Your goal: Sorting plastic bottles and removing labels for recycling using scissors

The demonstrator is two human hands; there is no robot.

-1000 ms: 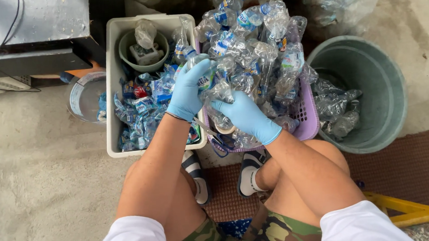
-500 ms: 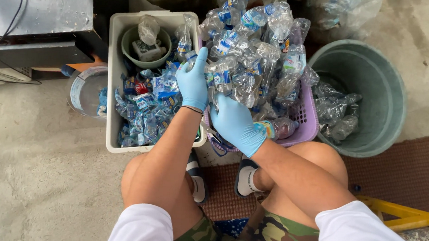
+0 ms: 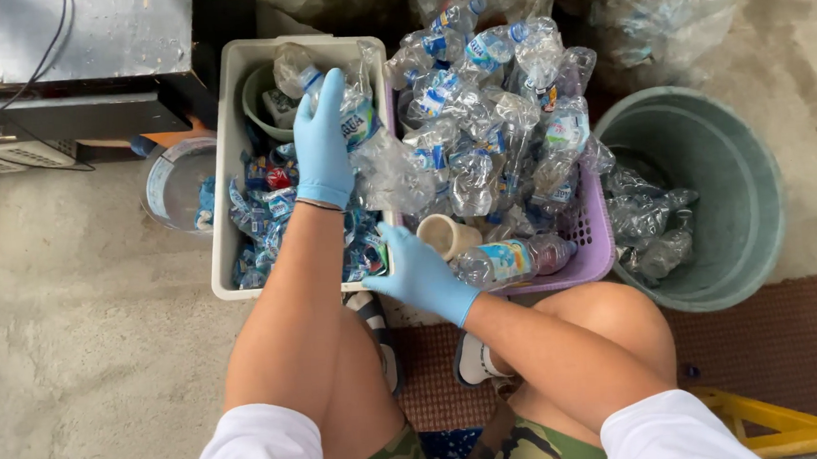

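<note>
Concrete floor (image 3: 77, 373) forms the ground, with a brown mat (image 3: 793, 338) under the seated person's feet. Head view: the left hand (image 3: 322, 142), in a blue glove, has its fingers closed around a crumpled clear plastic bottle (image 3: 364, 119) with a blue label, held over the rim between the two containers. The right hand (image 3: 421, 271), also gloved, rests by the near edge of the purple basket (image 3: 599, 246); its fingers are loosely curled, and whether they grip anything cannot be told. Just beside it lie a beige cup (image 3: 445, 235) and a whole bottle with an orange-blue label (image 3: 510, 259). The white bin (image 3: 224, 222) holds a layer of blue labels and caps and a green bowl (image 3: 258, 92). The purple basket is heaped high with crushed bottles (image 3: 496, 111); the green bucket (image 3: 755, 170) contains only a few. Judged from these heaps, the sorting appears partly done: many labels are already collected, yet most bottles remain in the basket.
</note>
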